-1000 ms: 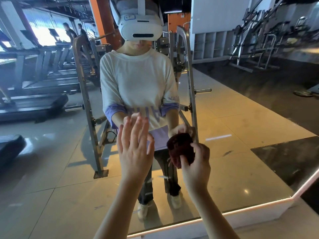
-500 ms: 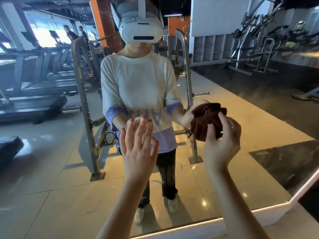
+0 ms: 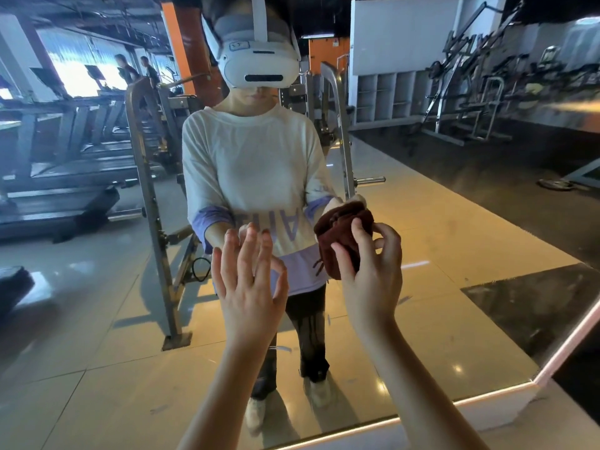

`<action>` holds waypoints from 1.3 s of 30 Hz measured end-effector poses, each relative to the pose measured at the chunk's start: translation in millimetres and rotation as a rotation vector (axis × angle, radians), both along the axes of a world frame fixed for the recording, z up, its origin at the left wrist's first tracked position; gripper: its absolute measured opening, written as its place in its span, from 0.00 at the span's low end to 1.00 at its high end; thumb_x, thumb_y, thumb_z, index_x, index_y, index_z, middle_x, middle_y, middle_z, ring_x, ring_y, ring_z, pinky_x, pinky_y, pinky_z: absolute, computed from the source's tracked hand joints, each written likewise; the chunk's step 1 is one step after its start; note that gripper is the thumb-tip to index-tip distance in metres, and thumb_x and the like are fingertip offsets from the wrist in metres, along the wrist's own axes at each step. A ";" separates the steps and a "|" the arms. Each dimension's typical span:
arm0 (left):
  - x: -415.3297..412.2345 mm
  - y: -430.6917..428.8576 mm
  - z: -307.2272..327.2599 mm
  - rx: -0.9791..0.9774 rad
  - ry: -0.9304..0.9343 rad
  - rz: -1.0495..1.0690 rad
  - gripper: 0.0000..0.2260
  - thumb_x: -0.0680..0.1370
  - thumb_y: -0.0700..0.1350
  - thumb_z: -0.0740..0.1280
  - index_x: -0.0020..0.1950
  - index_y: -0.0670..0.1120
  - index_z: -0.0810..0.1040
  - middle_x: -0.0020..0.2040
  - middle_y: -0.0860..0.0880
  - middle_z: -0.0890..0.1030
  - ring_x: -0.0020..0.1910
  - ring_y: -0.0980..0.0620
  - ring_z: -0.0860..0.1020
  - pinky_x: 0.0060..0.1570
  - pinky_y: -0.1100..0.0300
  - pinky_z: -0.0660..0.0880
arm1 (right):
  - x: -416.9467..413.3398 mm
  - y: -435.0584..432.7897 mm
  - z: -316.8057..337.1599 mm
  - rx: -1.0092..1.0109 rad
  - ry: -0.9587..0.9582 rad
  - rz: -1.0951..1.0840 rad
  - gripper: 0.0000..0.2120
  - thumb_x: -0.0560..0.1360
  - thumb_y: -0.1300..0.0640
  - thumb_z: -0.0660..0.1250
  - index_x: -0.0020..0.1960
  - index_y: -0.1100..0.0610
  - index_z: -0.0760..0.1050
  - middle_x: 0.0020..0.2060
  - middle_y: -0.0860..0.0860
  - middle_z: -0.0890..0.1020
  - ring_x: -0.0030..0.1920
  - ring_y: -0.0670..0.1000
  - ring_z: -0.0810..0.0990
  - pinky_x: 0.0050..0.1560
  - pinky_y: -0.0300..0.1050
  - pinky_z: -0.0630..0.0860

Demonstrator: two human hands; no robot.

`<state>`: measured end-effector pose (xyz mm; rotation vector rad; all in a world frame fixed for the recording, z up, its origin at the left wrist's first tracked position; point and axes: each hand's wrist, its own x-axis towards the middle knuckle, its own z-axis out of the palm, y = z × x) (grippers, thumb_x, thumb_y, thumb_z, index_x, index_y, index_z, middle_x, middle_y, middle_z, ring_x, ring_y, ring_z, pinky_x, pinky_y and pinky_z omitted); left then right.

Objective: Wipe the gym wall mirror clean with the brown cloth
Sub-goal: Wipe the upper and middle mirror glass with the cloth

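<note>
My right hand (image 3: 370,274) grips the bunched cloth (image 3: 341,241) at the mirror (image 3: 97,319); left hand (image 3: 250,280) open, fingers spread, beside it. I should press evenly, overlapping strokes

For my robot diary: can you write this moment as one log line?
step: wipe | right hand: grips brown cloth at mirror | left hand: open, fingers spread

A gym: treadmills (image 3: 58,177), weight machines (image 3: 470,102) and a steel rack (image 3: 152,222) reflected in the wall mirror (image 3: 454,238).
</note>
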<state>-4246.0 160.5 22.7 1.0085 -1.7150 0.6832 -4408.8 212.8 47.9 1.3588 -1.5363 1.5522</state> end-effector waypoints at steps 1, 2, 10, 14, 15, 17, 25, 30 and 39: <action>-1.2 0.5 1.3 0.004 0.004 0.000 0.29 0.77 0.48 0.71 0.75 0.43 0.66 0.75 0.41 0.65 0.76 0.37 0.61 0.77 0.42 0.52 | -4.9 -1.3 4.6 -0.009 -0.004 0.011 0.18 0.78 0.50 0.66 0.63 0.58 0.75 0.57 0.62 0.76 0.53 0.56 0.77 0.42 0.47 0.81; -2.4 0.9 3.5 0.002 -0.003 -0.006 0.28 0.77 0.49 0.70 0.75 0.43 0.66 0.75 0.42 0.65 0.76 0.37 0.61 0.77 0.42 0.53 | -11.2 -2.5 10.9 -0.029 -0.013 0.008 0.17 0.77 0.52 0.68 0.62 0.58 0.75 0.57 0.62 0.76 0.52 0.55 0.78 0.42 0.46 0.80; -13.2 -2.2 13.4 -0.045 -0.064 -0.008 0.28 0.78 0.51 0.69 0.76 0.45 0.66 0.76 0.43 0.65 0.75 0.37 0.63 0.74 0.38 0.60 | -26.8 -5.5 30.8 -0.099 -0.153 -0.049 0.17 0.77 0.56 0.69 0.64 0.60 0.78 0.60 0.62 0.77 0.57 0.61 0.77 0.50 0.48 0.77; -13.3 -3.1 11.8 -0.039 -0.064 -0.003 0.29 0.77 0.52 0.70 0.76 0.44 0.66 0.76 0.43 0.65 0.76 0.38 0.61 0.75 0.40 0.58 | -47.4 -2.9 33.7 -0.079 0.052 -0.010 0.16 0.74 0.59 0.72 0.61 0.60 0.80 0.56 0.61 0.79 0.52 0.60 0.79 0.46 0.46 0.78; -13.7 -2.6 11.7 -0.035 -0.063 0.000 0.30 0.77 0.52 0.70 0.76 0.44 0.66 0.76 0.43 0.65 0.76 0.38 0.61 0.75 0.40 0.57 | -57.1 -2.3 36.3 -0.088 0.022 -0.037 0.16 0.75 0.59 0.72 0.62 0.60 0.80 0.57 0.61 0.79 0.52 0.60 0.79 0.46 0.45 0.78; -14.4 -1.5 11.4 -0.032 -0.062 0.002 0.30 0.77 0.51 0.70 0.76 0.44 0.67 0.76 0.43 0.65 0.76 0.38 0.61 0.75 0.39 0.58 | -74.2 0.3 39.1 -0.112 -0.164 -0.071 0.16 0.77 0.56 0.70 0.63 0.59 0.79 0.59 0.60 0.78 0.55 0.59 0.78 0.48 0.46 0.77; -19.7 -1.0 9.5 -0.042 -0.055 0.035 0.31 0.78 0.56 0.68 0.77 0.43 0.65 0.76 0.43 0.64 0.77 0.39 0.58 0.77 0.44 0.52 | -26.2 7.2 -3.7 0.034 -0.265 0.046 0.20 0.74 0.59 0.72 0.65 0.55 0.72 0.62 0.61 0.75 0.59 0.60 0.78 0.46 0.47 0.79; -19.5 -4.0 6.5 -0.061 -0.057 0.036 0.32 0.78 0.55 0.69 0.77 0.43 0.64 0.76 0.42 0.64 0.79 0.41 0.55 0.78 0.43 0.51 | -52.5 14.7 -3.4 0.013 -0.503 -0.008 0.21 0.74 0.60 0.73 0.65 0.59 0.74 0.61 0.59 0.75 0.59 0.58 0.77 0.48 0.55 0.81; -21.2 -6.4 4.9 -0.080 -0.060 0.062 0.31 0.77 0.54 0.69 0.76 0.43 0.66 0.76 0.42 0.65 0.76 0.38 0.61 0.78 0.44 0.51 | 7.3 14.8 -62.3 0.189 -0.280 0.115 0.25 0.67 0.64 0.78 0.59 0.55 0.71 0.54 0.59 0.79 0.52 0.57 0.81 0.44 0.40 0.76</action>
